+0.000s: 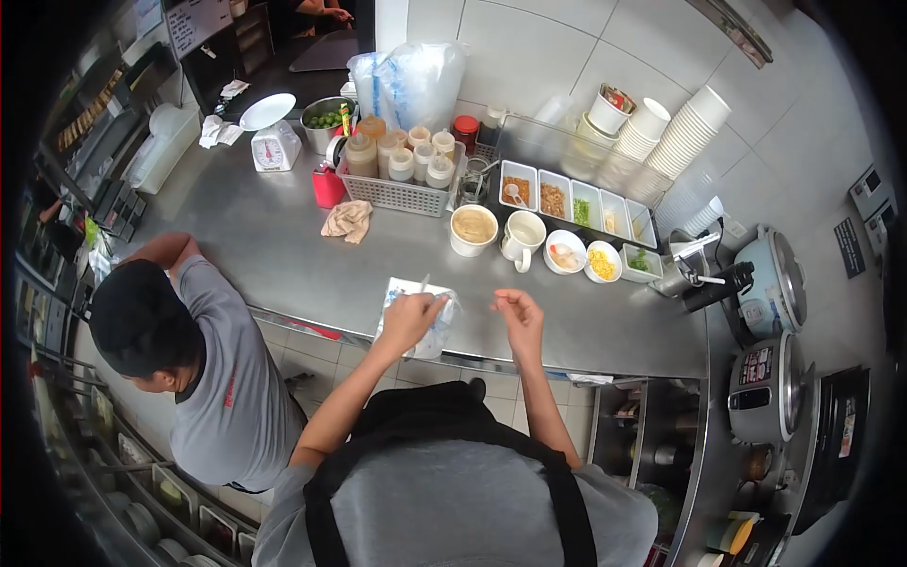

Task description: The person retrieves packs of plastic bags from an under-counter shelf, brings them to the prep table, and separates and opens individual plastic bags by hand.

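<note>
Grey shirt (425, 501) nearest us, bottom centre of frame. Our left hand (413, 318) bent over packet (435, 339), frame centre, maybe to steady it near counter (619, 326) edge; grasp, we cannot tell. Our right hand (521, 323) raised beside, fingers curled, holding unclear. Bowls (472, 249) ahead, likely lined for easy reach.

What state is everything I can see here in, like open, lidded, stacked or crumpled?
Left hand, over the packet
Right hand, raised, fingers curled
Packet, lying flat
Cloth, crumpled
Basket, filled with bottles
Red-lidded jar, closed
Metal pot, open, green fruit inside
Scale, unloaded
Tan-filled cup, uncovered
Handled jug, uncovered, upright
Yellow-filled bowl, uncovered
Tall paper cups, nested, leaning
</note>
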Demonstrator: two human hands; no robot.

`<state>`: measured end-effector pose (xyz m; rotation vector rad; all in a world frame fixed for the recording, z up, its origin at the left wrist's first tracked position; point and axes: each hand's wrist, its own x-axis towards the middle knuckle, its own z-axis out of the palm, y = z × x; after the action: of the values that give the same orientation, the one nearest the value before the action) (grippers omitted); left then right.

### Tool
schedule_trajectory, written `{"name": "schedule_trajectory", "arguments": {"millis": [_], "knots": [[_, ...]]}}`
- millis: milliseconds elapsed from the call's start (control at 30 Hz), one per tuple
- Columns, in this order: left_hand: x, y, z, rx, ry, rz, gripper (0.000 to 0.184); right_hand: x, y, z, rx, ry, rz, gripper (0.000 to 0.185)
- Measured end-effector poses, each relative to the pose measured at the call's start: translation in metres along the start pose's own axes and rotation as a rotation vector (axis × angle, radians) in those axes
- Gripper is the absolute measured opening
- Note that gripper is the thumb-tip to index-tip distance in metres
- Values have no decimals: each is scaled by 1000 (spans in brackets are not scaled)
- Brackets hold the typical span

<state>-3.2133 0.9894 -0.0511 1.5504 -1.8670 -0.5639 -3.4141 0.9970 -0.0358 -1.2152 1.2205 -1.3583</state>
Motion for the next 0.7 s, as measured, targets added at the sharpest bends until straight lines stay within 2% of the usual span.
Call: {"name": "schedule_trajectory", "arguments": {"millis": [100, 200, 233, 333, 367, 433, 533, 567, 700], "knots": [[-4, 20, 5, 69, 47, 72, 42, -15, -15, 20, 161, -387, 227, 19], [-8, 24, -5, 214, 95, 219, 41, -14, -7, 28, 317, -425, 376, 26], [-10, 16, 0, 236, 123, 181, 37, -10, -5, 27, 313, -492, 385, 25], [-9, 15, -7, 364, 211, 328, 33, -7, 4, 32, 255, -511, 394, 23], [-11, 20, -10, 377, 196, 287, 21, -6, 12, 34, 252, -494, 402, 22], [-15, 34, -9, 408, 179, 386, 15, -4, 29, 41, 243, -460, 413, 20], [-20, 40, 3, 407, 179, 492, 7, 0, 35, 45, -185, -679, 267, 26], [-22, 38, 5, 407, 148, 489, 7, 4, 35, 47, -517, -770, -143, 16], [-23, 23, 1, 434, 118, 528, 8, 17, 46, 74, -798, -673, -721, 19]]}}
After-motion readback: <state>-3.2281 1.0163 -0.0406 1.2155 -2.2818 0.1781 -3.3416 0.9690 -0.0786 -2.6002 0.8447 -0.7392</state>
